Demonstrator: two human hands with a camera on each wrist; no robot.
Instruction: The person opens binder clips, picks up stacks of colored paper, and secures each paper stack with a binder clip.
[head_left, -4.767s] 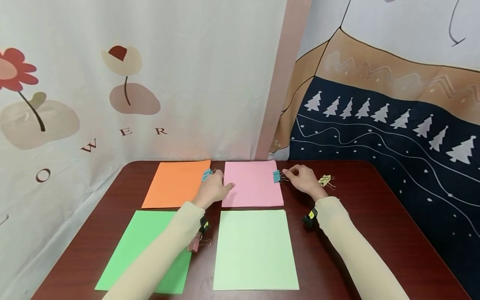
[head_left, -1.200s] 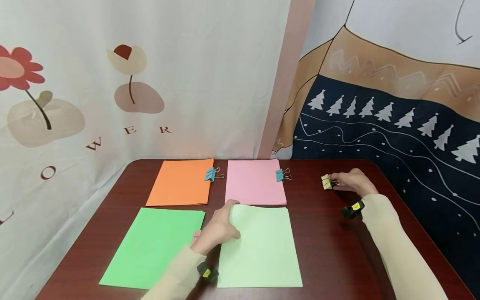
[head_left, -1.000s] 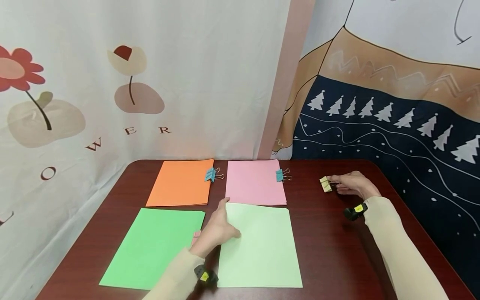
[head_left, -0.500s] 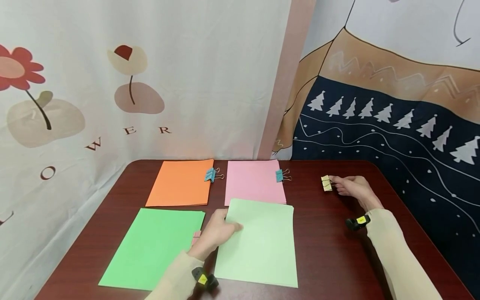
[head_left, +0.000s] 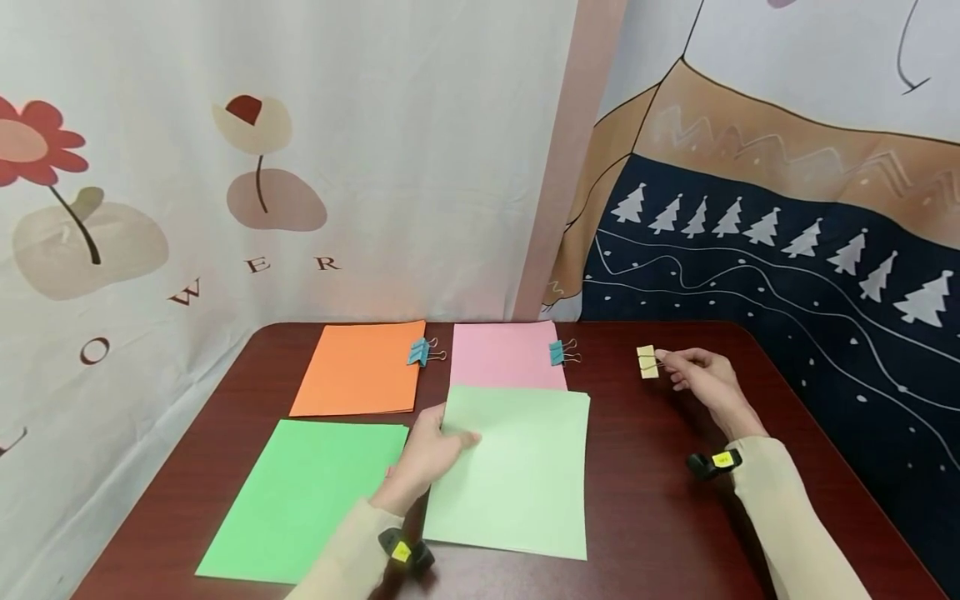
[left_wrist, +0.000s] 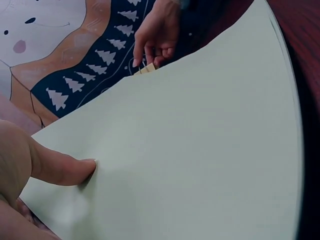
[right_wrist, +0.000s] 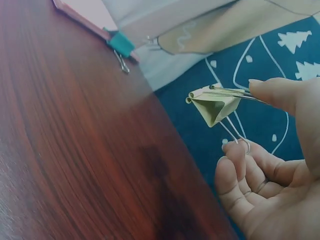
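My left hand (head_left: pixel 426 457) grips the left edge of a light green paper stack (head_left: pixel 521 475), thumb on top and fingers hidden beneath. The stack is raised off the table, and its far edge covers the near part of the pink paper stack (head_left: pixel 508 358). In the left wrist view the thumb presses into the paper (left_wrist: pixel 200 130). At the right, my right hand (head_left: pixel 708 385) pinches a pale yellow binder clip (head_left: pixel 648 362) by its wire handles. The right wrist view shows the clip (right_wrist: pixel 217 106) between thumb and fingers, apart from any paper.
Orange paper (head_left: pixel 360 367) with a blue binder clip (head_left: pixel 422 352) lies at the back left. Another blue binder clip (head_left: pixel 558 352) sits on the pink stack's right edge. Bright green paper (head_left: pixel 300 500) lies front left; its pink clip is mostly hidden. Curtains hang behind the dark red table (head_left: pixel 645 500).
Earlier my hands were at the blue clips. Since then, my left hand has gripped the light green stack and lifted it. My right hand has taken the yellow clip and turned it.
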